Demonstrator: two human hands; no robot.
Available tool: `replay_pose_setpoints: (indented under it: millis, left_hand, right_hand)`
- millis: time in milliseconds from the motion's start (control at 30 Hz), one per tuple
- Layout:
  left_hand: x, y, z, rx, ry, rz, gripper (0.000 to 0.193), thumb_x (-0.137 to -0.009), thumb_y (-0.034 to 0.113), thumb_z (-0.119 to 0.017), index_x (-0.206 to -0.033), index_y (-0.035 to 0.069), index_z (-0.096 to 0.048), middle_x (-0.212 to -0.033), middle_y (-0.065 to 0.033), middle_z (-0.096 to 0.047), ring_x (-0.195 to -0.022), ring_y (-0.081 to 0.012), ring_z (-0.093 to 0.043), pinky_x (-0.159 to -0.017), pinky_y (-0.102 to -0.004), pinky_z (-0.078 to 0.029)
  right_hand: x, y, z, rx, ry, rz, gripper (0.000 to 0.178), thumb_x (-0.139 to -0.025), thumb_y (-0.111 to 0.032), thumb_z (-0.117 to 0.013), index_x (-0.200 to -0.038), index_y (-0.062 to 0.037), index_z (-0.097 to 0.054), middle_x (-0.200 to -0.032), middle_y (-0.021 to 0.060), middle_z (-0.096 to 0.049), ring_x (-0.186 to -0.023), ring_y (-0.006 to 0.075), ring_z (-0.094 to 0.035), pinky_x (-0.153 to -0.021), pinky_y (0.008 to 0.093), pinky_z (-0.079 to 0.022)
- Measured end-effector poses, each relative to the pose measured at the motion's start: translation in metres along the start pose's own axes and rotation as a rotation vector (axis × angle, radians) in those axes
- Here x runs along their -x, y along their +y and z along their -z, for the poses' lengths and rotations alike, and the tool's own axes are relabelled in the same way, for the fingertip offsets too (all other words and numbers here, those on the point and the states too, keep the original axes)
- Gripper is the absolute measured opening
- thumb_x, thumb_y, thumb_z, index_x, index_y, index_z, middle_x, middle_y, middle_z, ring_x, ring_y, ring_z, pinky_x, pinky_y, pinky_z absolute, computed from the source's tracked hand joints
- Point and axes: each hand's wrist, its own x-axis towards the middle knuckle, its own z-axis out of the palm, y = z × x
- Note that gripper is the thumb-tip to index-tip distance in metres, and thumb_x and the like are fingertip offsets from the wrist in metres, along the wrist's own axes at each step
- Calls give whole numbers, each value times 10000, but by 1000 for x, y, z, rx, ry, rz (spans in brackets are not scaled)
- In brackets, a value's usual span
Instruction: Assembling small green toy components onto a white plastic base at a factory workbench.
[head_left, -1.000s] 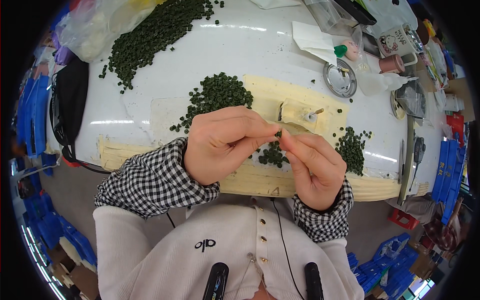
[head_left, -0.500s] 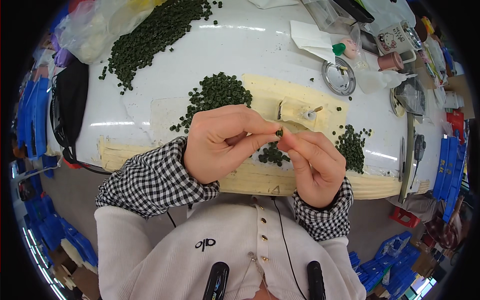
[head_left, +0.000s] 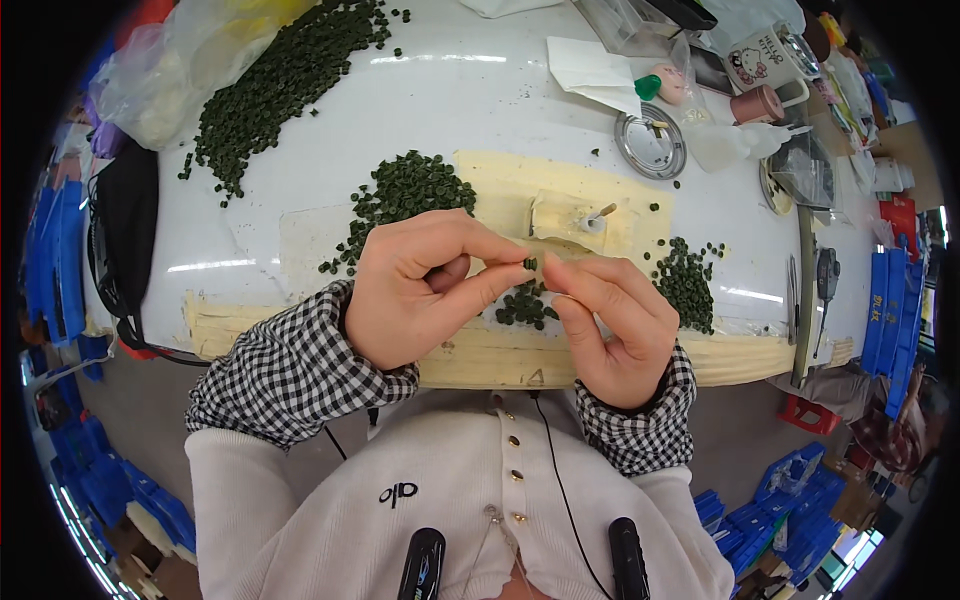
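Between the thumb and index finger of my left hand (head_left: 415, 285) is a small dark green round part (head_left: 530, 264), its edge turned up. My right hand (head_left: 625, 325) is closed in a pinch just right of that part; what its fingertips hold, if anything, is too small to make out. Both hands hover over the near edge of the table. Below the fingertips lies a small cluster of similar green parts (head_left: 523, 306). A larger heap (head_left: 410, 190) spreads beyond my left hand, and another pile (head_left: 685, 288) lies right of my right hand.
A yellowish block with a short peg (head_left: 592, 220) stands beyond my hands. The biggest green heap (head_left: 270, 90) lies far left beside plastic bags (head_left: 150, 95). At the far right are a round metal dish (head_left: 650, 143), a mug (head_left: 765, 60) and a squeeze bottle (head_left: 720, 147).
The right fingertips have drawn slightly away from the green part, which stays in my left pinch. The whole view has shifted a little, so the table appears farther left.
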Motion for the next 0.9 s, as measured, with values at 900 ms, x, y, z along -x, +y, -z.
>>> replay_pose_setpoints:
  millis: [900]
  left_hand:
    - [-9,-13,9,1114,-27,619,205,-1007,147,-383,-1125,36,-509,-927,-58,-600,-572,-36,-323,-474,-165,-300]
  right_hand:
    - [14,42,40,700,138,-124,106,-708,-6,-712,-788,-28,-646,-752,59,-574,-738,247,-506,-664,350,-424]
